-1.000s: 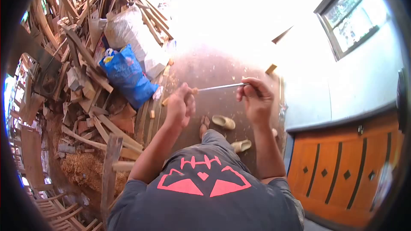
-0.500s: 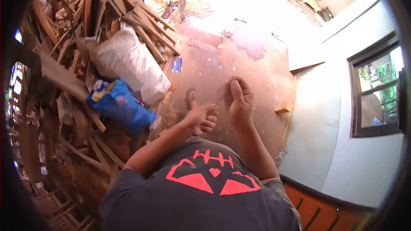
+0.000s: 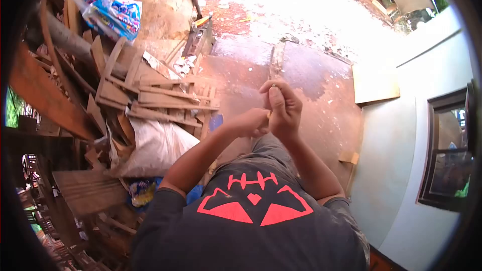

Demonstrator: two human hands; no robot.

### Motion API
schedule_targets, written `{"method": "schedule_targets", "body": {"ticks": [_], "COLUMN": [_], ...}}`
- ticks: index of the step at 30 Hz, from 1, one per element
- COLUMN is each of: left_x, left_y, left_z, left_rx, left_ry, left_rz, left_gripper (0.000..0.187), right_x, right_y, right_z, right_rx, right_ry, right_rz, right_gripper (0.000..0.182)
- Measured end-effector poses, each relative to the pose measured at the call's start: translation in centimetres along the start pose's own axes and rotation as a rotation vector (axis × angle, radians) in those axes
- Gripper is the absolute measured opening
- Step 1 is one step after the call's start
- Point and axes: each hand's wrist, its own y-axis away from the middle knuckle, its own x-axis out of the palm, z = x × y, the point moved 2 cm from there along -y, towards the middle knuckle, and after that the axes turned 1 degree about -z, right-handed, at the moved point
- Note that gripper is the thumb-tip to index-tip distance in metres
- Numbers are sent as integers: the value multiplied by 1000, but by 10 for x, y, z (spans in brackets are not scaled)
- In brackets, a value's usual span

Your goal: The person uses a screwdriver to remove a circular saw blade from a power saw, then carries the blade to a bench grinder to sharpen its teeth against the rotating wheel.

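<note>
In front of my chest, my right hand [image 3: 285, 110] is closed in a pinch, thumb pressed against the bent fingers. A tiny pale bit shows at its fingertips, too small to name. Close against its left side is my left hand [image 3: 253, 122], its fingers curled closed near the heel of the right hand. A small yellowish spot shows between the two hands; I cannot make out what it is. Below them is my dark shirt [image 3: 251, 241] with a red printed design.
At left lies a heap of wooden chair frames and slats [image 3: 170, 103], with a white sack [image 3: 155, 145] and a blue bag [image 3: 193, 194] beside it. A colourful plastic packet [image 3: 113, 15] rests higher up. A pale wall [image 3: 386, 170] with a window [image 3: 447, 150] runs along the right.
My view has moved forward over the floor, so the wood heap and sack sit lower. My left hand has come up and right, against my right hand, which stays pinched.
</note>
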Motion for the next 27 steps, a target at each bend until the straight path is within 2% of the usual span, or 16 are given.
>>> {"method": "schedule_targets", "body": {"ticks": [1,2,4,6,9,10,14,17,20,22,23,24,27], "left_x": [-27,-60,-119,-173,-255,-280,-367,-435,-488,-530,-551,-573,-642], "left_y": [-21,-30,-68,-97,-119,-128,-167,-202,-253,-296,-319,-339,-411], "left_z": [6,-23,-13,-5,-23,-21,5,3,-4,-1,22,18,72], "left_rx": [-75,-186,167,216,-142,21,-107,-100,-50,-38,48,-7,78], "left_ry": [60,-3,-195,-27,249,130,151,-301,-330,-258,-305,-297,-422], "left_rz": [-40,10,-187,-346,-309,-354,-461,-400,-363,-318,-252,-177,-226], "left_gripper": [17,35,40,46,39,31,24,22,20,21,19,20,22], "right_x": [2,2,-4,-7,9,14,29,20,1,-19,-28,-37,-53], "right_y": [-32,-65,-131,-201,-302,-329,-441,-500,-535,-556,-567,-580,-634], "right_z": [-14,-30,-67,-101,-163,-186,-216,-232,-275,-323,-347,-365,-449], "right_rx": [36,65,99,167,285,341,277,233,291,269,235,251,177], "right_ry": [-47,-130,-271,-446,-643,-654,-98,95,161,190,190,185,265], "right_rz": [6,25,1,15,78,94,218,227,154,82,46,45,72], "right_gripper": [22,23,24,24,22,20,14,10,2,8,11,12,14]}}
